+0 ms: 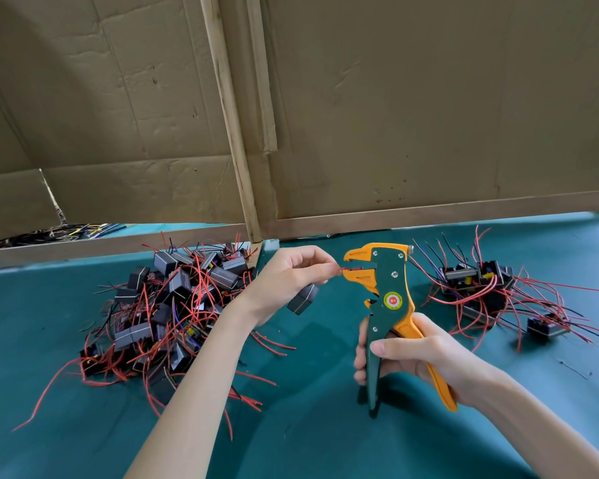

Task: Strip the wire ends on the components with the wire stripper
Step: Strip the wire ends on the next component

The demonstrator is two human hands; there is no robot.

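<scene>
Stripper (391, 302) upright, beak leftward, wire (342, 270) inside

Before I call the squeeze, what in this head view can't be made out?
- Wire tip: head view, hidden between the stripper jaws, so its depth of insertion is unknown.
- Wire run to the component: covered by the left hand.
- Stripper handles: partly wrapped by the right hand; how far they are squeezed is unclear.
- Sticker text: too small.
- Right pile wire ends: too small to tell if stripped.
</scene>
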